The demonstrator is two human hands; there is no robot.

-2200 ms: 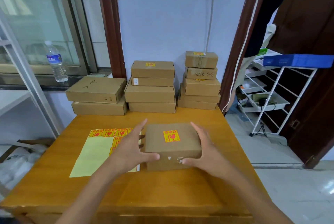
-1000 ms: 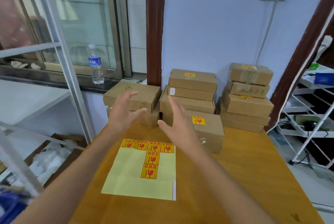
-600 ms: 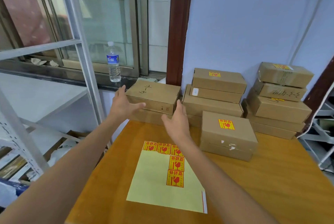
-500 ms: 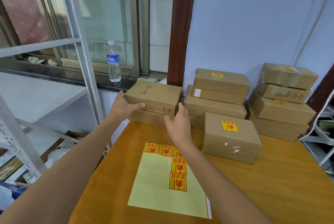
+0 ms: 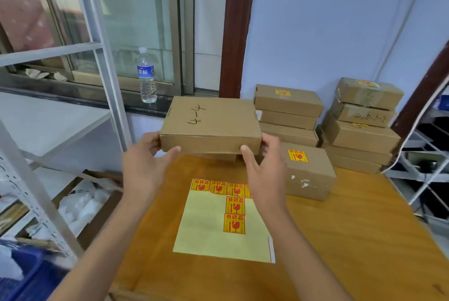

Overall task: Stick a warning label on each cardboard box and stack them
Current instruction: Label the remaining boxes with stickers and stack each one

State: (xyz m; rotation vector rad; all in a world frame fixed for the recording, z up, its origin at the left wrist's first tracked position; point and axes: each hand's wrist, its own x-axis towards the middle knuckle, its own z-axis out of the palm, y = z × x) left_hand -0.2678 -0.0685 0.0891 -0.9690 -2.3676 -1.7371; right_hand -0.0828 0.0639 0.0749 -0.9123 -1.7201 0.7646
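Head view, left hand, right hand gripping unlabelled box

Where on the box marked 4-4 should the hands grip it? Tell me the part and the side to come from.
Grip the 4-4 box by its two short ends, one hand from each side, as the left hand and right hand do now. It is wide and flat, too broad for one hand, and thumbs on the front face with fingers behind the ends keep it level.
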